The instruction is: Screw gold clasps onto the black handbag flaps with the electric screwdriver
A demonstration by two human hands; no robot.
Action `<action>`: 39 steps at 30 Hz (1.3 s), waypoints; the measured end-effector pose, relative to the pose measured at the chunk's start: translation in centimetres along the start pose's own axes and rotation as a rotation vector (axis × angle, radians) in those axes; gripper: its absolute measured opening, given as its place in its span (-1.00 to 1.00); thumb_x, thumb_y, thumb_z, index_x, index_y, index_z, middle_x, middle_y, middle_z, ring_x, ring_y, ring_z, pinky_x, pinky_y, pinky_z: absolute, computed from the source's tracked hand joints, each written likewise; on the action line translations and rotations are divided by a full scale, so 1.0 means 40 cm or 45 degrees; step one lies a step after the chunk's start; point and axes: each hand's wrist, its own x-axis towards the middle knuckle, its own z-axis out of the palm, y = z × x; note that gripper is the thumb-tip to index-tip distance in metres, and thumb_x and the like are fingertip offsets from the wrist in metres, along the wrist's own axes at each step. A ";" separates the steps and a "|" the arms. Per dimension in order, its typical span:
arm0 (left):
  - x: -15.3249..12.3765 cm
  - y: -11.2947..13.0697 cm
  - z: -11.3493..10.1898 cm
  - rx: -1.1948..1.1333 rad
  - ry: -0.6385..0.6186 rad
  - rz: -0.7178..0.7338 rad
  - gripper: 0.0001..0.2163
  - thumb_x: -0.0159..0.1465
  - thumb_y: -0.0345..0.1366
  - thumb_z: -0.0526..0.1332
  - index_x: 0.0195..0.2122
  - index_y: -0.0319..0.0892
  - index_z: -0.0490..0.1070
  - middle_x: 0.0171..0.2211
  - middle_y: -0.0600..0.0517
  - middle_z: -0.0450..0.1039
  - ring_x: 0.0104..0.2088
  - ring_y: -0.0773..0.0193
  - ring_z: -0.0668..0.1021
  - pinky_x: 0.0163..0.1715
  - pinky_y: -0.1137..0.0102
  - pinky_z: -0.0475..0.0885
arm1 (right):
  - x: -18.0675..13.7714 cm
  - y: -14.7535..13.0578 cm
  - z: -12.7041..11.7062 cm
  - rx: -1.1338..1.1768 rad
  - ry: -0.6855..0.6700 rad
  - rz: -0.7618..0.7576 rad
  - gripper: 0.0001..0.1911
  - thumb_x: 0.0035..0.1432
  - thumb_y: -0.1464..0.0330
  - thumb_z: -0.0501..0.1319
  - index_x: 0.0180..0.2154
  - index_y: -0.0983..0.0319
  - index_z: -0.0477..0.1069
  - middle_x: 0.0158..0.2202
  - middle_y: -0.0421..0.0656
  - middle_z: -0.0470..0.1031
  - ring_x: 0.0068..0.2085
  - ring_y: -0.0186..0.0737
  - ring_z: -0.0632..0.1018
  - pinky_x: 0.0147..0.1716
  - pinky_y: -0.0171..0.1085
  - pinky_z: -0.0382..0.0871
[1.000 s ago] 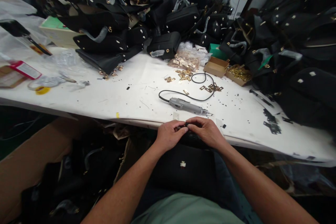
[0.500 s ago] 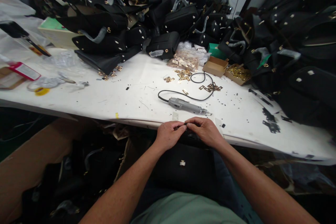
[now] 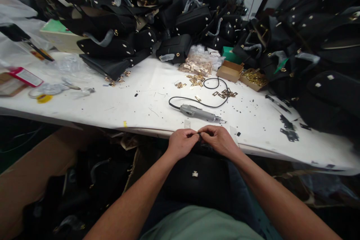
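Note:
My left hand (image 3: pixel 181 143) and my right hand (image 3: pixel 219 140) meet at the white table's near edge, fingers curled and pinched together on a small dark part of the black handbag (image 3: pixel 197 183) that rests in my lap. What the fingertips pinch is too small to name. A small gold clasp (image 3: pixel 194 174) sits on the bag's front. Just beyond my hands lies a grey electric screwdriver (image 3: pixel 199 113) with its black cord (image 3: pixel 209 93) looping away.
The white table (image 3: pixel 112 101) carries loose gold fittings (image 3: pixel 197 68), two small cardboard boxes (image 3: pixel 231 70) of hardware and scattered black scraps (image 3: pixel 287 129). Black handbags (image 3: pixel 118 26) pile up along the far side and right. Plastic wrap and a red-edged pack (image 3: pixel 26 77) lie at left.
My hands stay pinched together at the table edge with barely any movement. The view has shifted very slightly.

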 end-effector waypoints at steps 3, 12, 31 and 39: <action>0.002 0.005 0.005 0.127 0.032 0.006 -0.79 0.29 -0.19 0.18 -0.28 -0.03 0.63 -0.35 0.11 0.62 -0.31 0.23 0.58 -0.36 0.43 0.35 | 0.010 0.003 0.004 -0.043 0.050 0.031 -0.77 0.11 0.36 0.17 -0.29 0.22 0.61 -0.47 -0.24 0.57 -0.44 -0.27 0.52 -0.42 -0.34 0.30; -0.071 -0.040 0.010 0.449 0.260 0.516 -0.82 0.36 -0.27 0.22 -0.05 -0.12 0.50 -0.11 -0.06 0.55 -0.07 0.13 0.53 -0.01 0.25 0.39 | 0.059 0.002 -0.005 -0.106 0.005 0.100 -0.78 0.08 0.39 0.16 -0.35 0.23 0.60 -0.56 -0.24 0.54 -0.50 -0.30 0.52 -0.47 -0.37 0.29; 0.033 -0.017 -0.021 0.742 0.032 0.478 -0.80 0.41 -0.17 0.16 -0.12 -0.01 0.58 -0.17 0.03 0.50 -0.18 0.22 0.54 -0.19 0.33 0.38 | 0.135 0.009 -0.013 -0.676 0.069 -0.149 -0.72 0.19 0.43 0.13 -0.24 0.13 0.62 -0.22 -0.16 0.65 -0.22 -0.12 0.58 -0.22 -0.26 0.34; 0.015 -0.019 -0.011 0.786 0.085 0.499 -0.79 0.42 -0.16 0.15 -0.09 0.01 0.57 -0.11 0.01 0.49 -0.13 0.16 0.50 -0.20 0.27 0.33 | 0.133 0.035 -0.015 -0.771 0.076 -0.154 -0.77 0.20 0.42 0.15 -0.28 0.17 0.60 -0.23 -0.10 0.60 -0.18 -0.11 0.54 -0.18 -0.24 0.32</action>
